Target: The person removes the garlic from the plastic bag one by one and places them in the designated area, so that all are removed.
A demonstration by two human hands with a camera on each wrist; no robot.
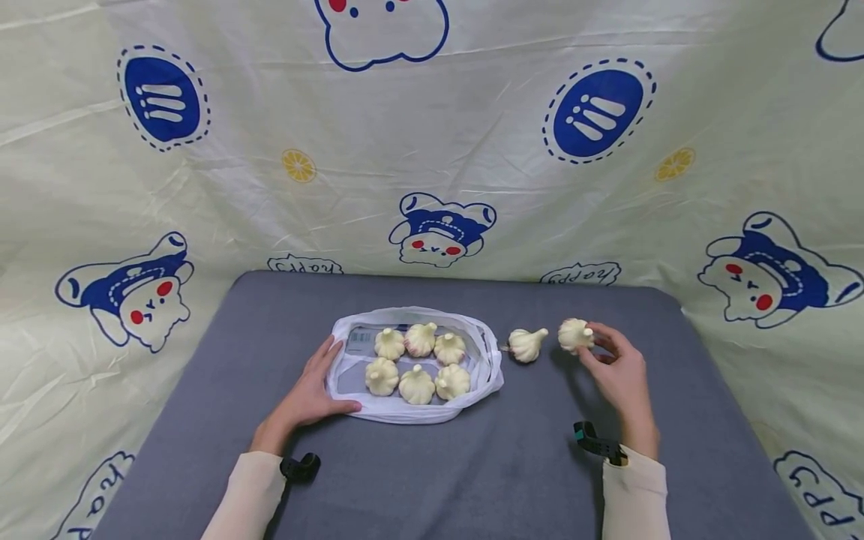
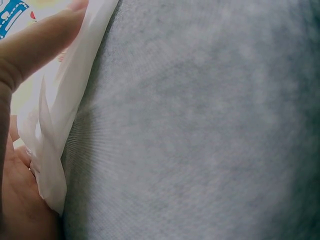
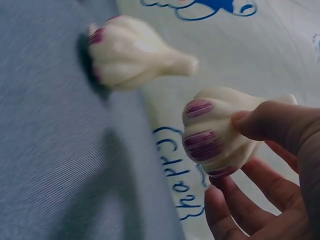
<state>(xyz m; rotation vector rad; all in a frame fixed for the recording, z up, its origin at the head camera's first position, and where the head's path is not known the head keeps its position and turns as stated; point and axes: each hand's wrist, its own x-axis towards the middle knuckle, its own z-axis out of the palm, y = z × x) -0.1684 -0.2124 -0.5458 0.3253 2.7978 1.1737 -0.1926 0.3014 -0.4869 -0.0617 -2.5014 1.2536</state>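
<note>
My right hand [image 1: 617,375] pinches a garlic bulb [image 1: 574,335] between thumb and fingers, held above the cloth with its shadow below. In the right wrist view this garlic bulb [image 3: 220,132] is cream with purple patches, its stem pointing toward the palm. A second garlic bulb [image 1: 525,346] lies on the cloth just to the left. My left hand [image 1: 313,390] rests at the left end of a white plastic bag [image 1: 405,413] with a rolled rim, thumb along the near side. Inside the bag several garlic bulbs [image 1: 416,385] sit in two rows.
A grey cloth [image 1: 439,480] covers the table, and its far edge meets a pale printed curtain [image 1: 472,135]. A barcode label [image 1: 361,340] shows in the bag's back left corner. Black wrist straps [image 1: 301,469] with cameras sit on both wrists.
</note>
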